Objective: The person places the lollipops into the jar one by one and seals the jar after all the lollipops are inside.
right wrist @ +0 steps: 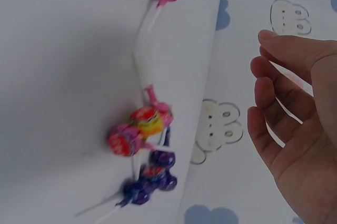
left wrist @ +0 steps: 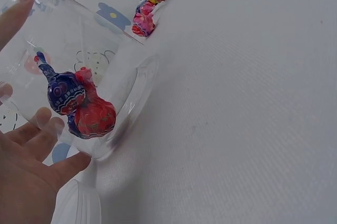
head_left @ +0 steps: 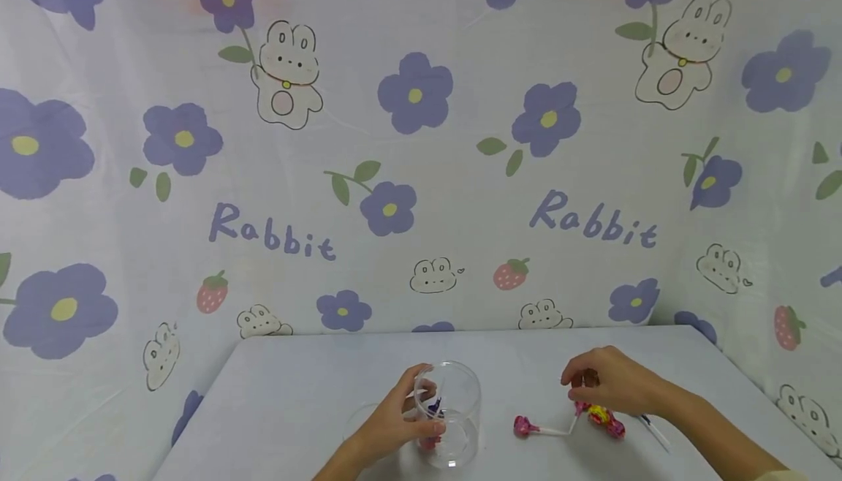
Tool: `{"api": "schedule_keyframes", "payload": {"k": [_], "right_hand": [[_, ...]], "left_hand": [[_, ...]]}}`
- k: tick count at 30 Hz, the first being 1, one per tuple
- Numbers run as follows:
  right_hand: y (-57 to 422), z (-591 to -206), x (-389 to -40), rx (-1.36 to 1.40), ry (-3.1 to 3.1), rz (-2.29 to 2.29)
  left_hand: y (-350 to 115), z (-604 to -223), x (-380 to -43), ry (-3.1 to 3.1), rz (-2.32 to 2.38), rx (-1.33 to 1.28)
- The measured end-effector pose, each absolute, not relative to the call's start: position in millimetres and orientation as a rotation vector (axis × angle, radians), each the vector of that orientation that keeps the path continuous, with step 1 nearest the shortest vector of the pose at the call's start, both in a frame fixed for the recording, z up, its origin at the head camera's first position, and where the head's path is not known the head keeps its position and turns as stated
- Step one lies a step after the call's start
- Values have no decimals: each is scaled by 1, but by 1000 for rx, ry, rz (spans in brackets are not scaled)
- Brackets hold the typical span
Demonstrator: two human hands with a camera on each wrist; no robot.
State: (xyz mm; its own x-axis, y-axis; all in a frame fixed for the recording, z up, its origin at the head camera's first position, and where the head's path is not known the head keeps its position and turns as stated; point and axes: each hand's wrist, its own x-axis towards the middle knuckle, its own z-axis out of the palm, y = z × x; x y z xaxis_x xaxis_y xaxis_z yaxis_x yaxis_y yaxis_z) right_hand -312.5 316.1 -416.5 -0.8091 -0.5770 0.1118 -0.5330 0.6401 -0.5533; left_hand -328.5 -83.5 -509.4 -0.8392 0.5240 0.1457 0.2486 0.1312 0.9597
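Note:
My left hand [head_left: 395, 422] grips a clear plastic jar [head_left: 463, 433] from its left side, thumb and fingers spread around the wall. Inside the jar lie a dark blue lollipop [left wrist: 64, 92] and a red lollipop [left wrist: 96, 118], close together near the bottom. Over a group of lollipops on the table, my right hand [head_left: 608, 380] hovers with loosely bent fingers and nothing in them. Below it are a yellow-and-red lollipop [right wrist: 147, 121], pink lollipops such as one pink lollipop [right wrist: 124, 141], and several dark purple lollipops [right wrist: 138, 192]. One pink lollipop [head_left: 522, 426] lies apart, nearer the jar.
A clear round lid [left wrist: 79, 203] lies on the white table [head_left: 283, 393], beside the left hand and partly hidden by it. Behind and at the sides hangs a white curtain [head_left: 460, 167] printed with purple flowers and rabbits.

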Motion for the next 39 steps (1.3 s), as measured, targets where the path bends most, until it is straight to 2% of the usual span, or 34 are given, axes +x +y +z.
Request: {"api": "schedule_keyframes", "payload": {"k": [7, 18, 31, 39], "right_hand": [[346, -427, -309, -738, 2804, -908], [378, -446, -320, -571, 2859, -870], [384, -472, -341, -450, 2809, -927], [368, -478, -349, -319, 2832, -902]], "left_hand": [[-84, -513, -330, 2197, 1762, 775], [-86, -511, -330, 2180, 1781, 781], [-84, -510, -328, 2172, 1787, 769], [-86, -510, -328, 2180, 1791, 764]]}}
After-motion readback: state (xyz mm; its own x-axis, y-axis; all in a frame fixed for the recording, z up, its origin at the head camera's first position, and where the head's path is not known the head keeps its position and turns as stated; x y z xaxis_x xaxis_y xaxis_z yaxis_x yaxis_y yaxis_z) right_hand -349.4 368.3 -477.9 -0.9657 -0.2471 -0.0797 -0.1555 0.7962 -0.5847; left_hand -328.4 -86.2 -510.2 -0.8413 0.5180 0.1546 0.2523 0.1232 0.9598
